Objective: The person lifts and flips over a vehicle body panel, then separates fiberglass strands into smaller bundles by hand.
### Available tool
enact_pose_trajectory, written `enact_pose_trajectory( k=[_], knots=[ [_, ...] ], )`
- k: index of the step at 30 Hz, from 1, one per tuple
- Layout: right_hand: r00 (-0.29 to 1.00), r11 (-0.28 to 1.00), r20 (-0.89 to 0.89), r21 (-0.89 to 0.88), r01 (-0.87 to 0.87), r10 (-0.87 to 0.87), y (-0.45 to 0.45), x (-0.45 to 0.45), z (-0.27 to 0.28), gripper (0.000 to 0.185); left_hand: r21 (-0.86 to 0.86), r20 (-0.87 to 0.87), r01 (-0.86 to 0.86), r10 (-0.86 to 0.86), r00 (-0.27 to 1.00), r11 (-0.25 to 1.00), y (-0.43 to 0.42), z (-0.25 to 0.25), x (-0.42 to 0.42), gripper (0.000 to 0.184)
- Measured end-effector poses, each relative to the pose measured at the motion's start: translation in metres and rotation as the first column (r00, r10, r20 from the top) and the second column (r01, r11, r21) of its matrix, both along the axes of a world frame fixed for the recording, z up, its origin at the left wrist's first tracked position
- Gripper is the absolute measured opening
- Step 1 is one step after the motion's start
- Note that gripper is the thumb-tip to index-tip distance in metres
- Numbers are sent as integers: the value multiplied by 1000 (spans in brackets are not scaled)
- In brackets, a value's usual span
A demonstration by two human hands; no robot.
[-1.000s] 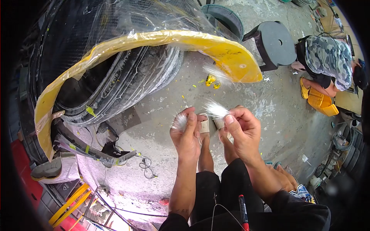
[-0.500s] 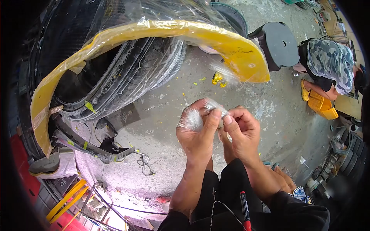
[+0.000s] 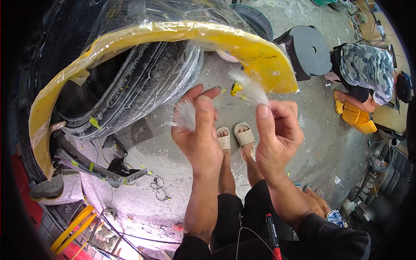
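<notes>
My left hand [image 3: 198, 130] is curled around a tuft of fine white fibres [image 3: 184, 115], which fans out to the left between thumb and fingers. Thumb and forefinger of my right hand [image 3: 278, 141] are pinched at the lower end of a second white fibre tuft [image 3: 253, 87]. That tuft spreads up and left to the end of a curved yellow-edged panel [image 3: 271, 65] covered in clear film. Whether some of these fibres cling to the panel, I cannot tell. A small shiny yellow piece [image 3: 235, 89] shows behind them. My hands are apart, above the floor.
A large black tyre [image 3: 151, 82] lies under the panel's arch. A dark stool [image 3: 307, 50] stands beyond it. At right, a person in a camouflage shirt [image 3: 366, 65] bends near an orange-yellow container [image 3: 357, 117]. Cables [image 3: 160, 188] lie on the floor at left.
My hands, close together before, have separated: the left moved left and up, the right slightly up and right. The fibres between them have parted. My sandalled feet now show between my hands.
</notes>
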State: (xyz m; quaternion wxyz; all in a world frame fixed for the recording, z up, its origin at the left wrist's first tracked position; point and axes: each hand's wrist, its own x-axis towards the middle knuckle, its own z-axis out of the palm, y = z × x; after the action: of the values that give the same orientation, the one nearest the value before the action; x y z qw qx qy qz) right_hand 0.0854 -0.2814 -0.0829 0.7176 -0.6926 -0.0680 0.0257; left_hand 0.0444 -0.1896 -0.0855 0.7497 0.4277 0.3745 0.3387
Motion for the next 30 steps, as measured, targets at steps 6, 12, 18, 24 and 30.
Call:
enact_pose_trajectory(
  k=[6, 12, 18, 24, 30],
  knots=[
    [974, 967, 158, -171, 190, -164, 17, 3, -3, 14, -116, 84, 55, -46, 995, 992, 6, -17, 18, 42],
    [959, 932, 219, -277, 235, -177, 18, 4, 1, 13, -113, 354, 284, -228, 907, 952, 8, -16, 26, 40],
    [957, 915, 215, -310, 257, -195, 22, 4, 6, 14, -56, 345, 336, -298, 890, 940, 10, -23, 33, 37],
    [951, 888, 230, -365, 281, -207, 23, 2, 11, 12, -79, 326, 339, -297, 898, 938, 11, -15, 37, 27],
    [944, 885, 296, -388, 258, -145, 23, 2, 14, 11, -26, 338, 317, -290, 896, 948, 11, -14, 36, 26]
  ],
)
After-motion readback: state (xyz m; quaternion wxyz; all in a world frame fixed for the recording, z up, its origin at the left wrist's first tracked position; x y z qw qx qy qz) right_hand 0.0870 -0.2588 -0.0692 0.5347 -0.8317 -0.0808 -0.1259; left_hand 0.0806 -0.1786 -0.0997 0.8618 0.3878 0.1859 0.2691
